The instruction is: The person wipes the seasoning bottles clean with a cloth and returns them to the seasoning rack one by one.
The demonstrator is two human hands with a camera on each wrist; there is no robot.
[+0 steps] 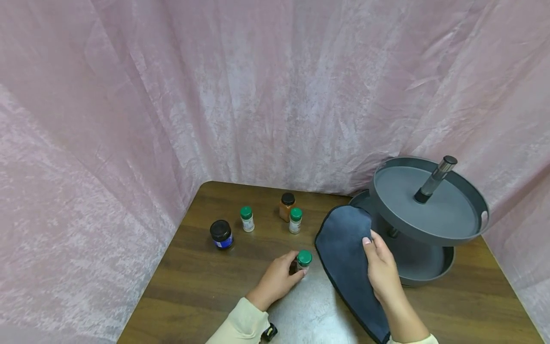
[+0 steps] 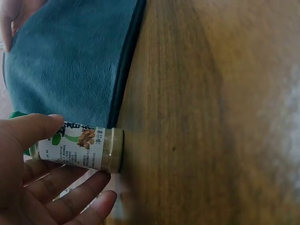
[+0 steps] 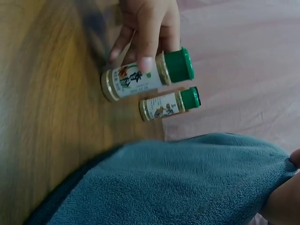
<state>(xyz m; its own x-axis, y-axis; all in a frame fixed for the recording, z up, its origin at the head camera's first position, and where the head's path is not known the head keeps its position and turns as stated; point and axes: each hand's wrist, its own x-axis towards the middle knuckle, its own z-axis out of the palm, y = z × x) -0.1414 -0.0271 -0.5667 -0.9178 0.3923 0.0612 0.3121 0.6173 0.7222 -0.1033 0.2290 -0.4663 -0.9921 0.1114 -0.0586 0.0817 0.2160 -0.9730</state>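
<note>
My left hand [image 1: 277, 278] holds a small spice jar [image 1: 304, 258] with a green cap between thumb and fingers, low over the table. Its white label [image 2: 77, 145] carries printed characters in the left wrist view. Whether its base touches the wood I cannot tell. My right hand [image 1: 384, 270] pinches the upper right edge of a blue-grey cloth [image 1: 345, 248] with a dark border. The cloth hangs down between the jar and a two-tier grey tray stand [image 1: 429, 236]. Behind the held jar stands another green-capped spice jar [image 3: 164, 106], seen upright in the head view.
An orange-brown jar [image 1: 285, 211] with a black lid stands at the back of the wooden table [image 1: 193, 282]. Farther left are a green-capped jar [image 1: 248, 222] and a dark jar [image 1: 221, 234] with a blue label. Pink curtains [image 1: 275, 95] hang behind the table.
</note>
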